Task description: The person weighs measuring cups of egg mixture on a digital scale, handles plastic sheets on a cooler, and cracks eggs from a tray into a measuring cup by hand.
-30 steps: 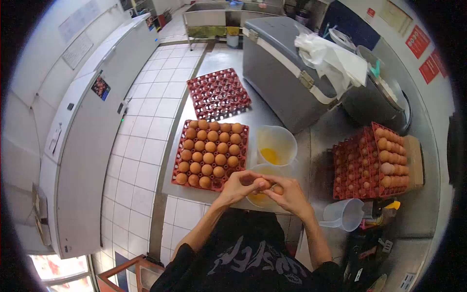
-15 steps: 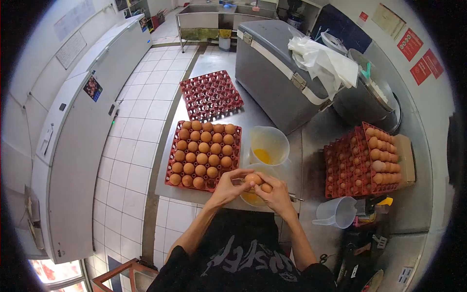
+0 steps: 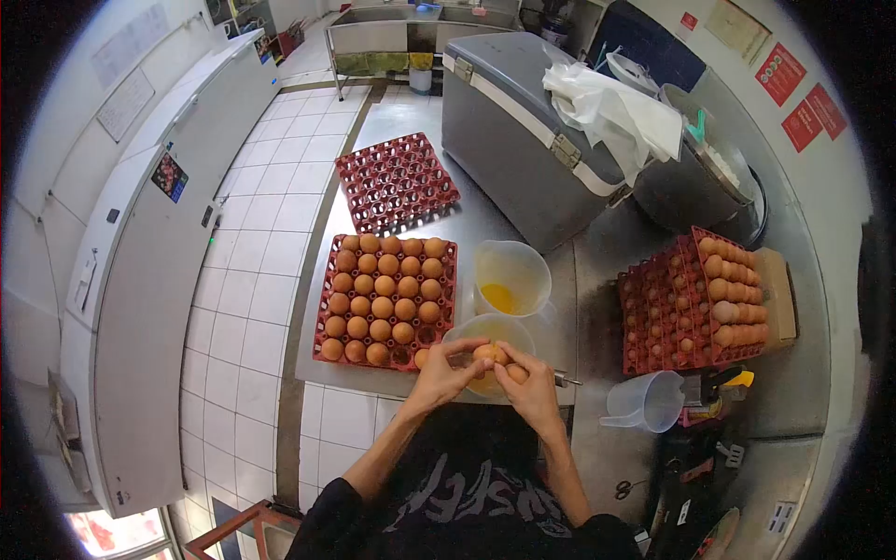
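Observation:
My left hand [image 3: 442, 376] and my right hand [image 3: 533, 389] meet above a clear plastic jug [image 3: 493, 327]. Their fingertips pinch a brown egg [image 3: 488, 354] between them; whether its shell is cracked I cannot tell. A second brown egg [image 3: 516, 373] sits in the fingers of my right hand. Left of my hands lies a red egg tray [image 3: 320, 322] with rows of brown eggs and a few vacant cups. Another egg [image 3: 422, 357] shows beside my left fingers, at the tray's corner. Just behind, a second jug [image 3: 530, 271] contains yellow egg [image 3: 497, 298].
An unfilled red tray [image 3: 397, 182] lies farther back beside a large grey cooler [image 3: 523, 140]. To the right stand stacked egg trays [image 3: 658, 313], an upright clear jug [image 3: 646, 403] and scissors [image 3: 626, 488]. A long white freezer [image 3: 159, 280] lines the left wall.
The camera view has shifted slightly. My hands still hold the eggs over the near jug, the pinched egg now more covered by fingers. An egg by my left fingers has come into view.

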### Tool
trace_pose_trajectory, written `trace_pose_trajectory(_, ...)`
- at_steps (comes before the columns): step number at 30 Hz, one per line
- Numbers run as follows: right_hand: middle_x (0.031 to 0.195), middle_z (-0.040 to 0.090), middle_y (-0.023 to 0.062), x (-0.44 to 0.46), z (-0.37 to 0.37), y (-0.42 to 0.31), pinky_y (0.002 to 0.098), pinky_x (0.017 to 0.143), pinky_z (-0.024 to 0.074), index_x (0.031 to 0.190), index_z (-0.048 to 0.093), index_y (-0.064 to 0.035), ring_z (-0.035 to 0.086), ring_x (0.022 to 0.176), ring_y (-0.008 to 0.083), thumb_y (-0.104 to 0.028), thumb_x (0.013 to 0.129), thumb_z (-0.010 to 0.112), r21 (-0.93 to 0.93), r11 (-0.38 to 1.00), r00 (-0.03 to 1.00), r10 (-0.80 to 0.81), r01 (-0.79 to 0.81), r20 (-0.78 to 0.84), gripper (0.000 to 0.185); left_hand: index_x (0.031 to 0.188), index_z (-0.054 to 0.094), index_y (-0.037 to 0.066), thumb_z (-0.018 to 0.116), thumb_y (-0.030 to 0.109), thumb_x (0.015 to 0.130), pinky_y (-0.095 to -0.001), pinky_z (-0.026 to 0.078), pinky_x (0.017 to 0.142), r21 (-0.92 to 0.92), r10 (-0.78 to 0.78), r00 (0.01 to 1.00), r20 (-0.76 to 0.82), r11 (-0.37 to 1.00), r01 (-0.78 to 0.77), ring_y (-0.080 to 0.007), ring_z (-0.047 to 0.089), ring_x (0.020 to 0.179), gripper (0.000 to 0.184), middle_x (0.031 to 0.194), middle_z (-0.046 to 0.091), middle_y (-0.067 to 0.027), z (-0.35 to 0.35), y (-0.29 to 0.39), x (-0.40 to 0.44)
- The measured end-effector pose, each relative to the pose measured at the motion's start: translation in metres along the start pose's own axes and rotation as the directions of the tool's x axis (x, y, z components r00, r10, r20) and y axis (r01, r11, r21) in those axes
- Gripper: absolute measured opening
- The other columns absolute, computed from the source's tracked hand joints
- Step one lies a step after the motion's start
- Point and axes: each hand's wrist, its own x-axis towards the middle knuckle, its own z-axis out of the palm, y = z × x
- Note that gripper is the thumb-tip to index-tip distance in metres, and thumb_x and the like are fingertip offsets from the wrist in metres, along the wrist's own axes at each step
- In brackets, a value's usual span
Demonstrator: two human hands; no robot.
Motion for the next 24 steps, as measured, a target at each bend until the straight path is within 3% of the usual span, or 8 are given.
trace_pose_trajectory(4,0.108,0.069,0.0208,-0.005,-0.019,-0.019,0.0375,0.086,0.0538,0.126,0.065,-0.0020,0.069,0.097,0.0336,-0.012,0.087,0.070,-0.048,0.994,0.996,-0.092,0.093,0.018,0.041,0.125,0.066,0.000,0.077,0.018,0.088,-0.0323,0.056,0.086,0.081,0.044,0.991,0.127,0.995,-0.055,-0.0160,0.067,0.099,0.042,0.115,0.070,-0.0107,-0.017,0.017,0.003)
trace_pose_trajectory(6,0.106,0.069,0.0197,-0.004,-0.028,-0.022,0.0380,0.086,0.0542,0.128,0.065,-0.0039,0.069,0.095,0.0335,-0.011,0.087,0.070,-0.086,0.990,0.993,-0.108,0.111,0.041,0.042,0.127,0.065,0.004,0.076,0.015,0.088,-0.0331,0.056,0.086,0.177,0.179,0.933,0.313,0.954,-0.242,-0.0168,0.066,0.102,0.042,0.119,0.069,-0.0087,-0.026,0.030,0.008)
trace_pose_trajectory(8,0.107,0.068,0.0168,0.001,-0.036,-0.021,0.0395,0.085,0.0551,0.134,0.061,-0.0107,0.068,0.095,0.0322,-0.009,0.087,0.069,-0.262,0.906,0.943,-0.310,0.333,0.124,0.048,0.127,0.065,0.005,0.074,0.011,0.088,-0.0337,0.057,0.087,0.235,0.200,0.916,0.348,0.927,-0.292,-0.0183,0.066,0.102,0.041,0.120,0.068,-0.0082,-0.026,0.055,0.008)
trace_pose_trajectory(9,0.107,0.068,0.0168,0.005,-0.040,-0.019,0.0395,0.085,0.0551,0.134,0.061,-0.0107,0.068,0.095,0.0322,-0.009,0.087,0.069,-0.260,0.907,0.943,-0.308,0.331,0.125,0.048,0.127,0.065,0.006,0.073,0.007,0.087,-0.0344,0.057,0.087,0.287,0.224,0.898,0.379,0.894,-0.345,-0.0199,0.067,0.102,0.040,0.122,0.067,-0.0076,-0.026,0.062,0.008)
trace_pose_trajectory(11,0.112,0.066,0.0153,0.013,-0.044,-0.013,0.0407,0.086,0.0557,0.139,0.057,-0.0162,0.067,0.099,0.0315,-0.008,0.087,0.068,-0.443,0.766,0.885,-0.419,0.465,0.204,0.054,0.126,0.065,0.006,0.071,0.003,0.086,-0.0349,0.057,0.088,0.345,0.227,0.898,0.377,0.866,-0.363,-0.0212,0.067,0.102,0.041,0.122,0.066,-0.0082,-0.025,0.057,0.016)
trace_pose_trajectory(14,0.114,0.065,0.0147,0.021,-0.047,-0.005,0.0404,0.086,0.0559,0.142,0.053,-0.0167,0.066,0.102,0.0307,-0.009,0.087,0.067,-0.500,0.707,0.865,-0.426,0.500,0.264,0.057,0.125,0.065,0.005,0.069,-0.003,0.084,-0.0351,0.057,0.089,0.412,0.260,0.890,0.375,0.813,-0.411,-0.0236,0.067,0.103,0.042,0.122,0.065,-0.0097,-0.022,0.055,0.021)
trace_pose_trajectory(24,0.114,0.065,0.0170,0.023,-0.049,-0.012,0.0414,0.087,0.0552,0.142,0.052,-0.0132,0.065,0.103,0.0326,-0.007,0.088,0.065,-0.474,0.723,0.864,-0.402,0.502,0.302,0.056,0.124,0.065,0.003,0.067,-0.007,0.082,-0.0354,0.056,0.091,0.444,0.264,0.912,0.314,0.808,-0.387,-0.0267,0.066,0.109,0.042,0.122,0.065,-0.0122,-0.016,0.061,0.012)
